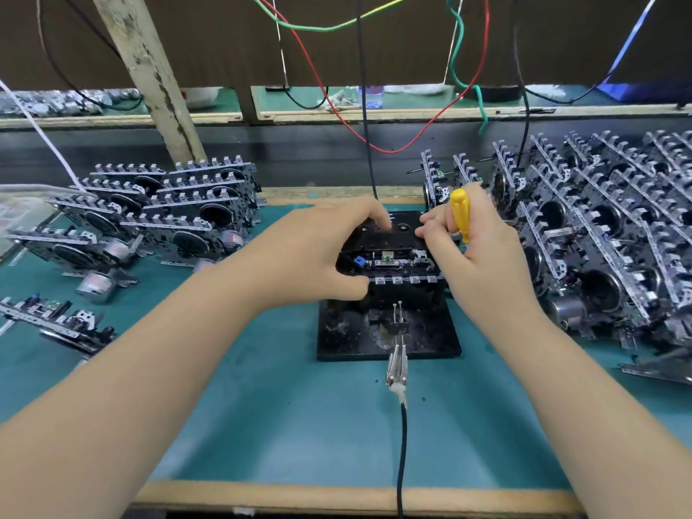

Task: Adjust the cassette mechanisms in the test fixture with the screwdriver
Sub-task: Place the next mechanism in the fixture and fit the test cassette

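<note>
A black test fixture [389,331] stands on the teal mat at the centre. A cassette mechanism [393,262] sits in its top, with a black cassette [402,228] lying over it. My left hand [322,249] grips the mechanism's left end, fingers on top and thumb at the front edge. My right hand [475,241] holds a yellow-handled screwdriver [460,213] upright in its curled fingers, while thumb and forefinger touch the cassette's right end. The screwdriver's tip is hidden behind my hand.
Stacks of cassette mechanisms lie at the left [149,219] and, more densely, at the right [606,234]. A metal clip on a black cable [397,363] rests against the fixture's front. Red, green and black wires [337,106] hang from above.
</note>
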The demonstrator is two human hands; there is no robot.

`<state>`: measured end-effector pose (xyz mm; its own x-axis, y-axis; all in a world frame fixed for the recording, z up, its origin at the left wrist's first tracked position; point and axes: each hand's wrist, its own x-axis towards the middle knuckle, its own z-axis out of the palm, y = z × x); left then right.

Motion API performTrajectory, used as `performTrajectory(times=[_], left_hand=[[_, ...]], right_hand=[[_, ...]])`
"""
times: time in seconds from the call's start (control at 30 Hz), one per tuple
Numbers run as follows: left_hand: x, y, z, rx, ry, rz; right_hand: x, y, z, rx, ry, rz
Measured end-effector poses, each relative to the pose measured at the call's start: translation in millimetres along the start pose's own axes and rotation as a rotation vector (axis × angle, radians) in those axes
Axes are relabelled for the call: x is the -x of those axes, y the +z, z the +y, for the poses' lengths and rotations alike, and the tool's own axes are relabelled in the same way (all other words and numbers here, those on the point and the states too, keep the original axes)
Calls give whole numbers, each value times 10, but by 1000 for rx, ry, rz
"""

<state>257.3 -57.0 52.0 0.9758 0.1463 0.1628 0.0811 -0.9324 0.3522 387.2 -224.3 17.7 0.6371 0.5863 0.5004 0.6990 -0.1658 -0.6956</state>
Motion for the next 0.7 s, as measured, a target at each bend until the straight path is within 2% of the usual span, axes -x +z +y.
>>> performTrajectory(times=[0.2,0.33,0.4,0.57,0.7], left_hand=[[123,200,-62,119,-1,61],[253,310,-50,34,-57,62],[298,380,20,91,-96,81],[226,655,156,387,-203,301],[187,788,123,488,-210,443]], right_hand=[[38,-18,-13,-11,37,-5],[72,-9,-25,-10,47,3],[87,2,-41,-8,46,25],[97,18,-40,-26,48,44],[108,1,-16,-69,70,24]])
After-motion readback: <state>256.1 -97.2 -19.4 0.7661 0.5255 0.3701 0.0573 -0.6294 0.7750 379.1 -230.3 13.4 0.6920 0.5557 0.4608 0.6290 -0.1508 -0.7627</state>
